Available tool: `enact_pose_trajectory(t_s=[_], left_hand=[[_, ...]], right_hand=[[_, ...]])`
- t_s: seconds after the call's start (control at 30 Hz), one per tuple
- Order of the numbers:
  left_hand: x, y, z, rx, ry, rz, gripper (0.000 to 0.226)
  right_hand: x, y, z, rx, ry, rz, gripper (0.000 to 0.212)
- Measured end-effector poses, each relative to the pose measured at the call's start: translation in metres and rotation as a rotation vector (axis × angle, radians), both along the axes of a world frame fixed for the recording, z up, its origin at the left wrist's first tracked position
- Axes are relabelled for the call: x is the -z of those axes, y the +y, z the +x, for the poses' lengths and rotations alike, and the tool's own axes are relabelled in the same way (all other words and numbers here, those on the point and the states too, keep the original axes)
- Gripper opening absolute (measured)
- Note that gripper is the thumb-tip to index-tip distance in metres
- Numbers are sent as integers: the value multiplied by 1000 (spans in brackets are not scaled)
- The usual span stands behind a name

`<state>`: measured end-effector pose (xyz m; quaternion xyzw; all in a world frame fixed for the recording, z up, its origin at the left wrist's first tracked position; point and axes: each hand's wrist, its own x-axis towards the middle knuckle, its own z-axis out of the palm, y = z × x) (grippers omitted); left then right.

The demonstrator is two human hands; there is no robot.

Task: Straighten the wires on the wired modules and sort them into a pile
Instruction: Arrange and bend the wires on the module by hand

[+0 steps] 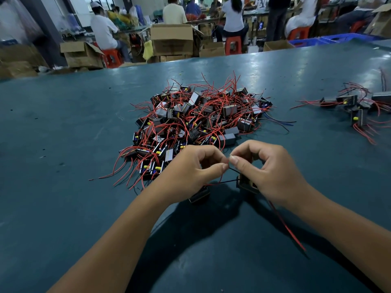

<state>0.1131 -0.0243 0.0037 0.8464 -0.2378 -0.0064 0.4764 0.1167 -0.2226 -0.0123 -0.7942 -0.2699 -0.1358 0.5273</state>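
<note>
The left hand (190, 168) and the right hand (266, 168) meet thumb to thumb above the counter (63, 144), each with fingers curled and pinching a thin wire between thumb and forefinger. A black module (246, 183) sits under the right palm, its black wire (224, 182) running leftward towards the left hand; a red wire (287, 227) trails from under the right wrist towards the near edge. A second module (200, 195) shows beneath the left hand. Just beyond the knuckles lies a tangled heap of modules (196, 119) with red leads, and a smaller group of modules (355, 108) lies well apart at the right. Behind the dark teal counter stand cardboard boxes (172, 40), red stools (232, 45) and seated workers (103, 28).
</note>
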Motion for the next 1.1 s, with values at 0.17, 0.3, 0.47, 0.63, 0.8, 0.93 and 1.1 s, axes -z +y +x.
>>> enact_pose_trajectory(t_s=[0.17,0.3,0.47,0.63,0.8,0.93,1.1], left_hand=[[-2,3,2,-24,-6,21,12],[-2,4,2,-6,24,42,5],[-4,6,0,-32,79,2,28],[-22,16,-9,104,123,-407,23],[-32,23,-17,264,189,-275,7],[-17,9,-14,122,-129,289,7],[-2,-7,-14,-40,-404,659,26]], right_hand=[[0,-7,5,29,-9,-43,14],[-1,-9,8,36,25,-40,11],[-8,-14,10,91,-2,-61,18],[-23,-18,3,95,-197,-76,11],[-22,-28,7,-13,-87,-391,25],[-14,-36,12,-141,186,-677,63],[-6,-27,12,-136,171,-735,63]])
